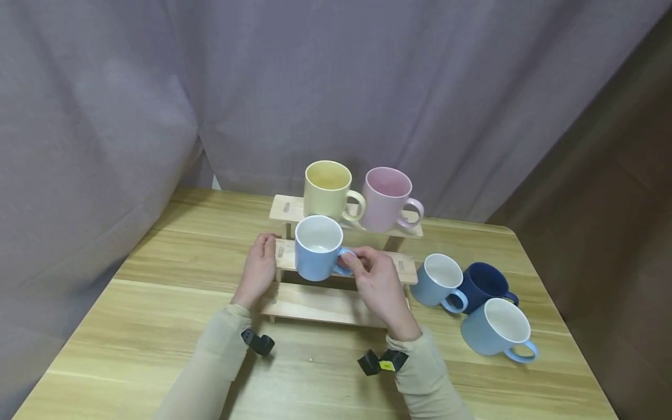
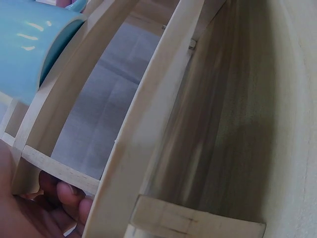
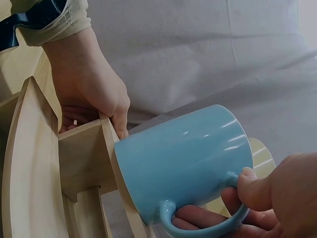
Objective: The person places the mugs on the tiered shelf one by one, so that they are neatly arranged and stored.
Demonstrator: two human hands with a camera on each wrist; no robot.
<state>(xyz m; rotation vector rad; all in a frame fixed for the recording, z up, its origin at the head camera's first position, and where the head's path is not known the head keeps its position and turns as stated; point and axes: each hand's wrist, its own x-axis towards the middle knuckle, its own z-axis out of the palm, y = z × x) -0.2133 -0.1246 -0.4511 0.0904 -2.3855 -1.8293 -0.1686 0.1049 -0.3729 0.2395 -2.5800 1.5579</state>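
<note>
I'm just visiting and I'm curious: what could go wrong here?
The light blue mug seems to sit at the front edge of the middle shelf, so it might tip off if the right hand lets go of its handle there. The left hand touches the stand's end; a knock could jolt the yellow mug and pink mug on the top shelf.

We see long beige sleeves, a ribbed left cuff, a black left-wrist camera and a black right-wrist camera (this one bears a small yellow label).
</note>
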